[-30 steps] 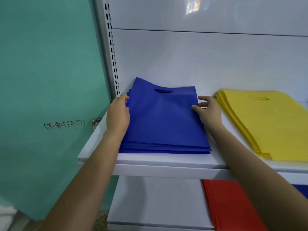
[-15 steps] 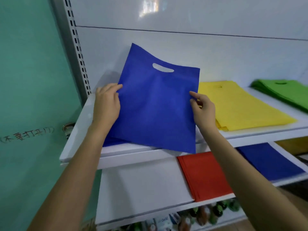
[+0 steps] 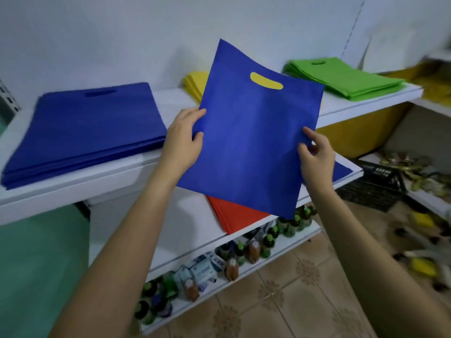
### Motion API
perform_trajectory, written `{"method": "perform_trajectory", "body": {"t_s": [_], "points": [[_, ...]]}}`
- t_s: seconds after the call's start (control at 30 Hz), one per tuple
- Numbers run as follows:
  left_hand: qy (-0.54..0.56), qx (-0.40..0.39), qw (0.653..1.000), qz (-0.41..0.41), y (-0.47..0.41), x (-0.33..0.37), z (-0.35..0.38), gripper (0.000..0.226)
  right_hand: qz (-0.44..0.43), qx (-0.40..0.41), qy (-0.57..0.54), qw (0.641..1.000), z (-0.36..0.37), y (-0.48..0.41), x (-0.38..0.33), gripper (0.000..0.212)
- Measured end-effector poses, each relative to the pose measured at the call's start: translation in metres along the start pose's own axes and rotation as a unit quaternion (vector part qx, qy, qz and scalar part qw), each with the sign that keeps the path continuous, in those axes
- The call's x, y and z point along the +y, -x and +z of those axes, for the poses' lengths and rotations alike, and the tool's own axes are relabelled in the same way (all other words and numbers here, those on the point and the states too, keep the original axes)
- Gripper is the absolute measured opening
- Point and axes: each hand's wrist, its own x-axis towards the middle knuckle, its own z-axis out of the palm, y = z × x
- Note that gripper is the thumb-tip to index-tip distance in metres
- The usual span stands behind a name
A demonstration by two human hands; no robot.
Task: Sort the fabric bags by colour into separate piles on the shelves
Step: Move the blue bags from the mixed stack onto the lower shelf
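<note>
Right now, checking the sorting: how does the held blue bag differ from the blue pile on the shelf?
The blue bag is single; the blue pile is many stacked. The bag is held up tilted by the left hand and right hand; the pile lies flat on the shelf. The bag's cutout shows yellow; the pile's shows blue. Both are blue.

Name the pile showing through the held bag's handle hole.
The yellow pile, behind the held blue bag; the blue pile, green pile and red pile lie elsewhere.
</note>
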Motion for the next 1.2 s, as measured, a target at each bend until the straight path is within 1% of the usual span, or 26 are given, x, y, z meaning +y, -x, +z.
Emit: {"method": "perform_trajectory", "body": {"t_s": [0.13,0.3,0.4,0.5,0.73,0.97,1.03,1.2], "points": [[0.029,-0.028,0.999,0.009,0.015,0.04,0.07,0.046,0.024,0.016,0.023,0.999,-0.071,-0.006,0.044,0.037],[0.053,-0.05,0.997,-0.008,0.039,0.091,0.158,0.047,0.054,-0.003,0.059,0.997,-0.154,-0.017,0.098,0.038],[0.051,-0.081,0.995,-0.007,0.052,0.115,0.205,0.047,0.068,-0.024,0.091,0.993,-0.189,-0.017,0.13,0.039],[0.055,-0.118,0.991,-0.029,0.065,0.128,0.247,0.047,0.1,-0.033,0.118,0.987,-0.215,-0.015,0.161,0.04],[0.052,-0.193,0.978,-0.055,0.086,0.134,0.331,0.047,0.177,-0.056,0.151,0.971,-0.247,-0.018,0.225,0.043],[0.052,-0.264,0.952,-0.146,0.089,0.111,0.409,0.047,0.215,-0.142,0.222,0.94,-0.253,-0.054,0.286,0.051],[0.065,-0.271,0.945,-0.171,0.078,0.102,0.428,0.046,0.22,-0.138,0.231,0.938,-0.251,-0.074,0.299,0.049],[0.072,-0.262,0.934,-0.232,0.044,0.085,0.468,0.045,0.22,-0.138,0.281,0.924,-0.237,-0.131,0.328,0.034]]}}
